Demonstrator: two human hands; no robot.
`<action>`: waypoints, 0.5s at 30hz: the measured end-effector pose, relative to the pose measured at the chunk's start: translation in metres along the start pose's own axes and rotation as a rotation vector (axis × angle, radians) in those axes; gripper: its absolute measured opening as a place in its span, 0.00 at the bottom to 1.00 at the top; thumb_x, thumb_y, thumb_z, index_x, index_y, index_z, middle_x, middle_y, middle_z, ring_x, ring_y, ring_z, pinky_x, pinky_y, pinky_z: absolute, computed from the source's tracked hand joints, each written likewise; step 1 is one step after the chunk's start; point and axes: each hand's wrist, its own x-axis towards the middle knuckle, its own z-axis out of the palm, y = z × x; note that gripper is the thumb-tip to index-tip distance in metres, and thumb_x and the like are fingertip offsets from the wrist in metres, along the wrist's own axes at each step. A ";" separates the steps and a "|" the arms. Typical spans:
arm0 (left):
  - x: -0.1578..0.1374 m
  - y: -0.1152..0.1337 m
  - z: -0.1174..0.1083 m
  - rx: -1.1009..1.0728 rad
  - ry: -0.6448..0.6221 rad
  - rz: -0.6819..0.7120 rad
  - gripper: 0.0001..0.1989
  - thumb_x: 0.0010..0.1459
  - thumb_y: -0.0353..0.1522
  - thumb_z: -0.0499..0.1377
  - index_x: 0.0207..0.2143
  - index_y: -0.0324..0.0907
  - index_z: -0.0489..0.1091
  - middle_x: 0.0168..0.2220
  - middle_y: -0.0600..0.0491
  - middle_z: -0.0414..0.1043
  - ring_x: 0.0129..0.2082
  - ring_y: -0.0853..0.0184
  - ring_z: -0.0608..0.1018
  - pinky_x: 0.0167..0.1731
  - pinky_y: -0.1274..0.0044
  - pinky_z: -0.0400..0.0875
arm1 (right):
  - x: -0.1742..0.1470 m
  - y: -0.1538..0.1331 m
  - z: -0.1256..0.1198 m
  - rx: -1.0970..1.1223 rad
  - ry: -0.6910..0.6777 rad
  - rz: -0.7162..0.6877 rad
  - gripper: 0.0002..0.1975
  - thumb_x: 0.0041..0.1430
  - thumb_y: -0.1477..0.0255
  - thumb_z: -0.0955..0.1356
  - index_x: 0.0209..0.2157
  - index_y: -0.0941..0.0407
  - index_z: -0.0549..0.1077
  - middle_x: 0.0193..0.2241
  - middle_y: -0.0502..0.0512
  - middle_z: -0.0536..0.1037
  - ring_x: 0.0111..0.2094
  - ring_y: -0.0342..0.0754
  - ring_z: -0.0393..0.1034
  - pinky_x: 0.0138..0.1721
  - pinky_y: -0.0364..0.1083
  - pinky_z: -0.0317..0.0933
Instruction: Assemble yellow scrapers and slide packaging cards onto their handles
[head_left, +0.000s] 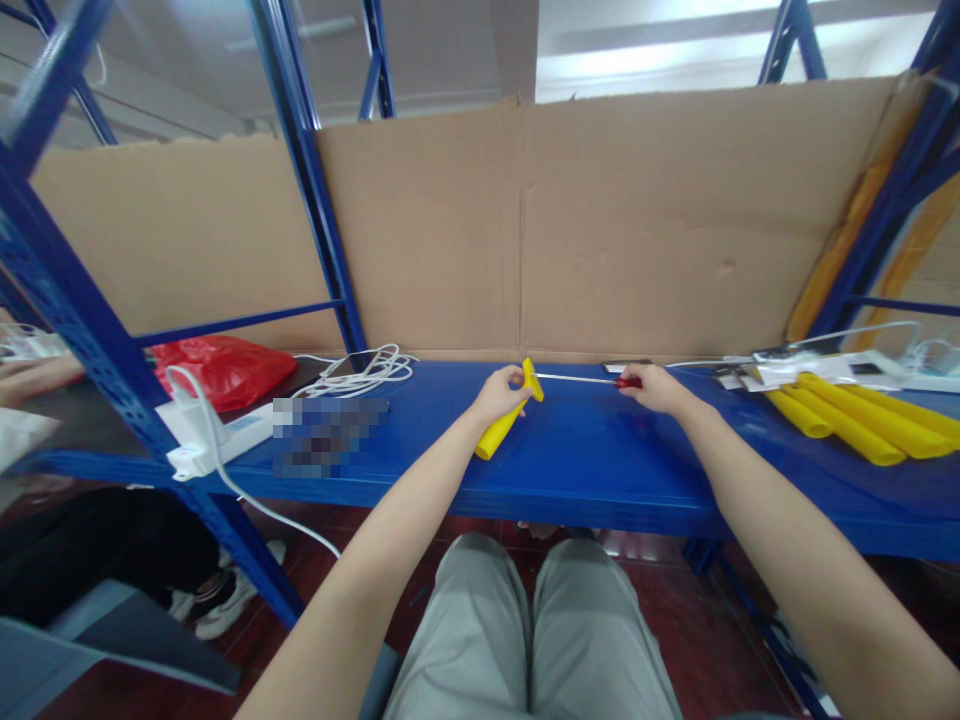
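Observation:
My left hand [501,395] is closed around a yellow handle [493,437], a thick tube with a crosspiece at its upper end, held slanting above the blue shelf [577,450]. My right hand [654,388] grips the red handle of a screwdriver [577,378]. The long thin shaft lies nearly level and points left, its tip at the yellow crosspiece. Whether the tip sits in a screw is too small to make out.
Several yellow tubes [862,425] lie at the right beside white packets. On the left are a white power strip [247,430], coiled white cable [367,372], a red plastic bag [217,372] and a blurred patch. Cardboard [637,220] stands behind. Another person's hand [41,378] shows far left.

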 end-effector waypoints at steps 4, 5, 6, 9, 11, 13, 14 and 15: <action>-0.003 0.003 -0.001 0.069 0.028 0.002 0.12 0.55 0.23 0.60 0.44 0.36 0.69 0.50 0.44 0.72 0.15 0.81 0.72 0.15 0.84 0.69 | -0.002 -0.003 -0.008 -0.031 -0.025 -0.048 0.04 0.51 0.73 0.67 0.28 0.54 0.74 0.30 0.53 0.81 0.32 0.49 0.74 0.34 0.44 0.64; -0.003 0.003 -0.002 0.092 0.036 0.005 0.12 0.55 0.24 0.60 0.44 0.36 0.69 0.50 0.45 0.72 0.15 0.80 0.72 0.16 0.84 0.68 | -0.003 -0.005 -0.011 -0.050 -0.028 -0.065 0.04 0.51 0.73 0.67 0.29 0.53 0.75 0.29 0.53 0.81 0.32 0.49 0.74 0.33 0.44 0.64; -0.003 0.003 -0.003 0.118 0.045 0.009 0.12 0.55 0.24 0.60 0.44 0.36 0.69 0.49 0.45 0.72 0.15 0.80 0.72 0.16 0.84 0.68 | -0.004 -0.007 -0.014 -0.074 -0.030 -0.077 0.05 0.51 0.72 0.66 0.29 0.53 0.75 0.29 0.53 0.81 0.31 0.49 0.74 0.33 0.44 0.64; -0.003 0.002 -0.006 0.205 0.079 0.017 0.12 0.55 0.24 0.60 0.43 0.37 0.69 0.48 0.46 0.74 0.19 0.76 0.75 0.19 0.83 0.70 | -0.006 -0.015 -0.020 -0.158 -0.028 -0.110 0.07 0.52 0.71 0.66 0.30 0.53 0.77 0.30 0.54 0.81 0.31 0.50 0.74 0.32 0.45 0.64; -0.002 0.002 -0.008 0.258 0.108 0.017 0.12 0.55 0.24 0.60 0.43 0.38 0.69 0.48 0.46 0.74 0.23 0.73 0.78 0.23 0.82 0.72 | -0.006 -0.021 -0.022 -0.211 -0.027 -0.150 0.08 0.54 0.71 0.65 0.32 0.53 0.78 0.31 0.54 0.81 0.32 0.51 0.74 0.32 0.45 0.64; -0.001 0.001 -0.010 0.303 0.127 0.017 0.11 0.55 0.24 0.60 0.42 0.39 0.69 0.49 0.46 0.74 0.28 0.70 0.80 0.27 0.80 0.73 | -0.007 -0.027 -0.022 -0.257 -0.028 -0.180 0.10 0.55 0.71 0.64 0.34 0.53 0.78 0.33 0.56 0.81 0.34 0.52 0.75 0.34 0.46 0.64; -0.001 0.000 -0.011 0.326 0.130 0.018 0.11 0.56 0.25 0.60 0.42 0.39 0.69 0.49 0.46 0.74 0.31 0.68 0.80 0.29 0.79 0.73 | -0.007 -0.029 -0.021 -0.271 -0.028 -0.186 0.11 0.56 0.71 0.64 0.35 0.53 0.78 0.34 0.57 0.81 0.36 0.53 0.75 0.35 0.47 0.64; -0.001 0.000 -0.012 0.348 0.131 0.019 0.10 0.56 0.25 0.59 0.42 0.39 0.69 0.49 0.45 0.74 0.32 0.67 0.80 0.31 0.79 0.74 | -0.008 -0.031 -0.021 -0.276 -0.024 -0.190 0.11 0.57 0.72 0.64 0.36 0.53 0.78 0.36 0.58 0.81 0.37 0.53 0.75 0.37 0.47 0.65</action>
